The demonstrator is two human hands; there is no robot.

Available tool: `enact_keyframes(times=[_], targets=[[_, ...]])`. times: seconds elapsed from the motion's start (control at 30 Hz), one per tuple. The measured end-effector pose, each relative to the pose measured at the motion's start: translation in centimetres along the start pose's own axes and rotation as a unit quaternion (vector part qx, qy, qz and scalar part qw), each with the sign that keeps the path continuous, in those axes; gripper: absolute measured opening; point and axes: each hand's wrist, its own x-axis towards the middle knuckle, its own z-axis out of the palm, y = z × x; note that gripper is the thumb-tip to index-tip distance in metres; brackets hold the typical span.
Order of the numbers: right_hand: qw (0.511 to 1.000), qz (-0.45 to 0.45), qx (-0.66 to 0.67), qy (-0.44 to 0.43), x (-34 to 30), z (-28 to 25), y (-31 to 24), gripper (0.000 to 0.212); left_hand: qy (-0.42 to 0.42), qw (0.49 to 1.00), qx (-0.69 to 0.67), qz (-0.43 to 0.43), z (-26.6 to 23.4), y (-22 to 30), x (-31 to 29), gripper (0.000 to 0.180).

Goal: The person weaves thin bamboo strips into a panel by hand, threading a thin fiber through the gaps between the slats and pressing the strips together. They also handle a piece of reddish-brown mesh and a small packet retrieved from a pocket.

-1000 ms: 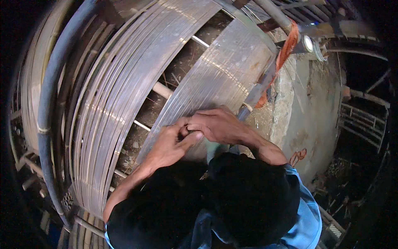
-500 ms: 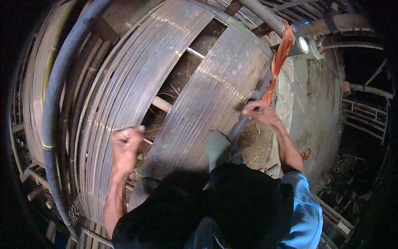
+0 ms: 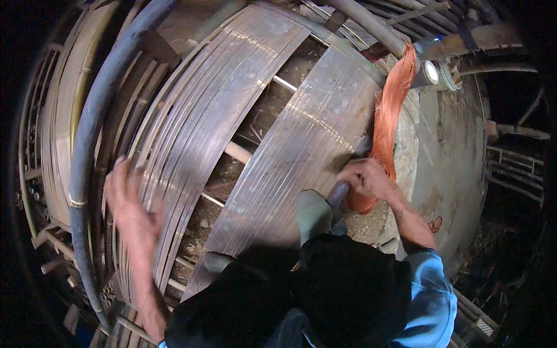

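Observation:
My left hand (image 3: 132,200) is open, fingers spread and a little blurred, over the left edge of a panel of narrow bamboo slats (image 3: 200,110). My right hand (image 3: 368,178) is closed, its thumb and fingertips pressed together at the right edge of a second slat panel (image 3: 290,139). What they pinch, if anything, is too small to make out. A hank of orange fibre strands (image 3: 394,104) hangs from above and passes beside and behind this hand. Its lower end is partly hidden by the hand. Thin strands tie the slats in rows across both panels.
A thick bamboo pole (image 3: 87,139) curves along the left side, with more slats (image 3: 61,133) beyond it. Under the gap between panels lie crossbars (image 3: 237,152). My foot (image 3: 313,211) rests at the right panel's near end. A concrete surface (image 3: 449,156) lies to the right.
My left hand has opened and swung left, away from the gap. My right hand stays closed, slightly lower. A thin reddish strand near the left hand no longer shows; the orange hank hangs wider.

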Motion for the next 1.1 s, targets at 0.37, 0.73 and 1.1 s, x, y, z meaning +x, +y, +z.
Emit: enact_keyframes(times=[0.37, 0.73, 1.1], targets=[[0.984, -0.125, 0.111, 0.069, 3.5, 0.9, -8.6, 0.011, -0.404, 0.754, -0.518, -0.011, 8.6, 16.4, 0.3, 0.035], [0.984, -0.135, 0.088, 0.08, 3.9, 0.9, -8.3, 0.01, -0.296, 0.689, -0.657, -0.079, 8.7, 19.1, 1.4, 0.045], [0.981, -0.071, 0.155, 0.087, 3.7, 0.9, -8.8, 0.023, -0.243, 0.648, -0.721, -0.032, 9.5, 18.0, 2.3, 0.044]])
